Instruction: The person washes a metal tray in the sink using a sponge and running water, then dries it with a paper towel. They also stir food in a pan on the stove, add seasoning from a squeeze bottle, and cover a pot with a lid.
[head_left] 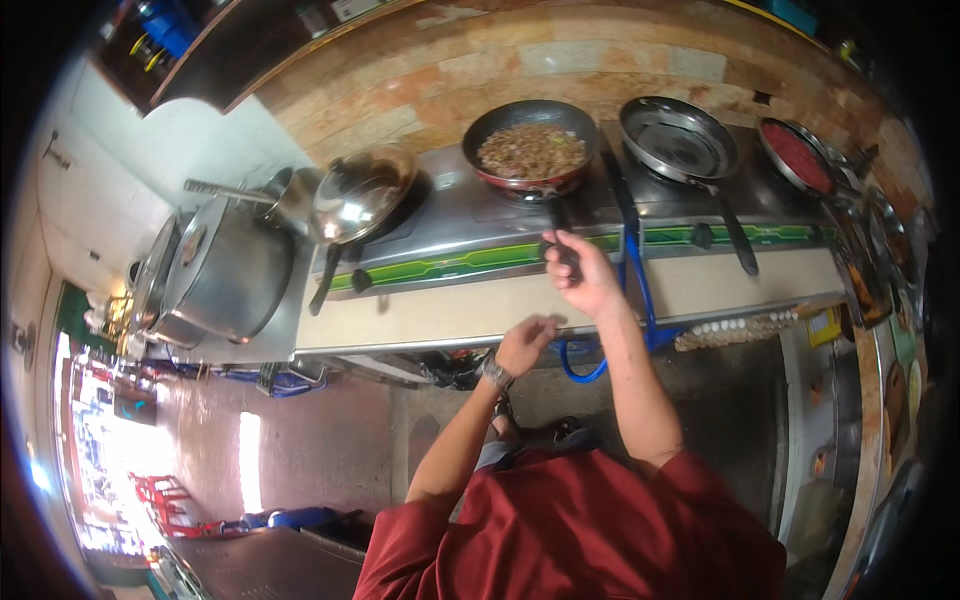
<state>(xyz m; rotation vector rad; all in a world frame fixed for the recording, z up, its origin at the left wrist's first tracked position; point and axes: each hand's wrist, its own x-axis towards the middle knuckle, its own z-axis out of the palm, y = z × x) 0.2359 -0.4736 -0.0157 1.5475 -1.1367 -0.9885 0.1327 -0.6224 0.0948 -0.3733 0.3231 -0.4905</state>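
Note:
A dark frying pan with a red outer side [482, 172] sits on the stove, holding a browned, crumbly ground-meat-like food [532, 152]. Its black handle points toward me, and my right hand [585, 275] is closed round the handle's end. Lower and to the left, my left hand [525, 345] hovers before the counter edge, fingers loosely bent and nothing visible in them. A watch [494, 374] is on the left wrist. To the right rests another frying pan [680, 140], with no food visible in it and its handle toward the front.
A lidded pan [362, 195] stands left of the food pan, beside large metal pots [230, 270]. Far right is a pan with red contents [797, 155]. A blue hose [640, 290] loops below the counter [440, 318]. Eggs [735, 328] sit on a lower shelf.

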